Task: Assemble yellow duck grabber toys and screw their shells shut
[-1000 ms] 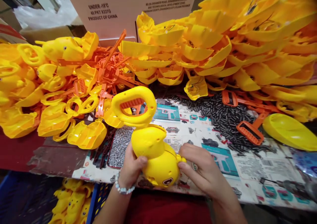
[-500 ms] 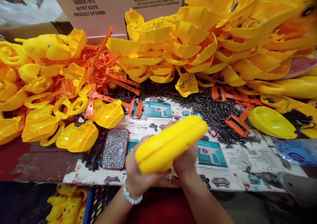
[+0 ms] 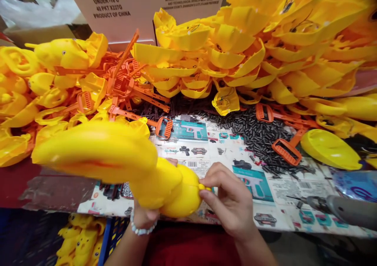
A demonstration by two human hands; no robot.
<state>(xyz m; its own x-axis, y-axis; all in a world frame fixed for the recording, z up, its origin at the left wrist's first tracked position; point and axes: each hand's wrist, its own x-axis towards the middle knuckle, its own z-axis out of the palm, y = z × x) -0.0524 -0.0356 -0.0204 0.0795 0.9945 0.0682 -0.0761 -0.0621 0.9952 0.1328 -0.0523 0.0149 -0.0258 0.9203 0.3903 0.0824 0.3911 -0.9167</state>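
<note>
A yellow plastic toy (image 3: 97,152) with a long rounded body slants across the front left of the table, held above it. My left hand (image 3: 145,217) grips it from below and behind, its fingers mostly hidden by the toy. At the toy's round right end, a small yellow knob-like piece (image 3: 205,187) sticks out. Thumb and forefinger of my right hand (image 3: 232,203) pinch that piece. Behind the toy, a tray of small silver screws (image 3: 126,190) is mostly covered from view.
Yellow half-shells (image 3: 241,58) are stacked high along the back. Orange handle parts (image 3: 126,85) lie at left, small black cylinders (image 3: 268,140) at right. A power screwdriver (image 3: 344,209) lies by the right front edge. Below left stands a blue crate (image 3: 113,234) beside yellow chick-like toys (image 3: 84,238).
The toy has swung left and turned, its long body now pointing left. My right hand has shifted from gripping its body to pinching the small piece at its right end.
</note>
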